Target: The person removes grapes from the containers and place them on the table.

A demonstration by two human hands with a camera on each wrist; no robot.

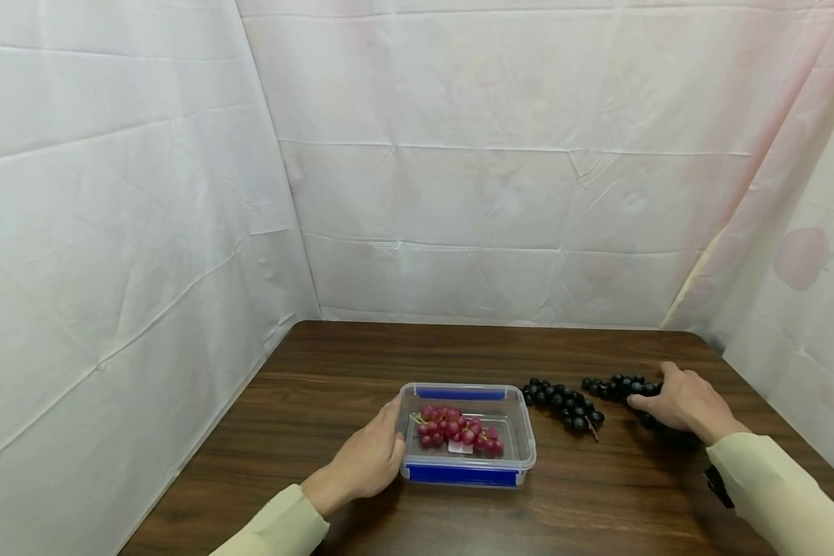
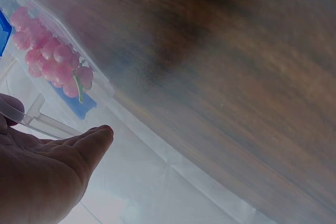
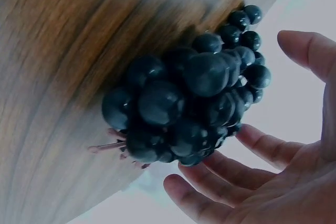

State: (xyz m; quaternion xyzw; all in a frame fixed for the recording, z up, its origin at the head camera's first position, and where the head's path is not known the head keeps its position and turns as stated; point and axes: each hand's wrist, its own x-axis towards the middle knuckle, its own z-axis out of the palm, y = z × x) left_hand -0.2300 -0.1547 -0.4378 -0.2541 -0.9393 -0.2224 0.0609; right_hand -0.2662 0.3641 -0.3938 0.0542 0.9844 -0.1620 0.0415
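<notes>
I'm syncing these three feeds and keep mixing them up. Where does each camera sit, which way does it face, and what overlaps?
Head: worn on the head, looking forward and down at the table; both sleeved arms show, left hand at the clear box, right hand over the black grapes.
Left wrist: beside the left hand, facing the red grapes.
Right wrist: beside the right hand, facing the black grapes.
Shared: head and left wrist both show the red grapes; head and right wrist both show the black grapes.
</notes>
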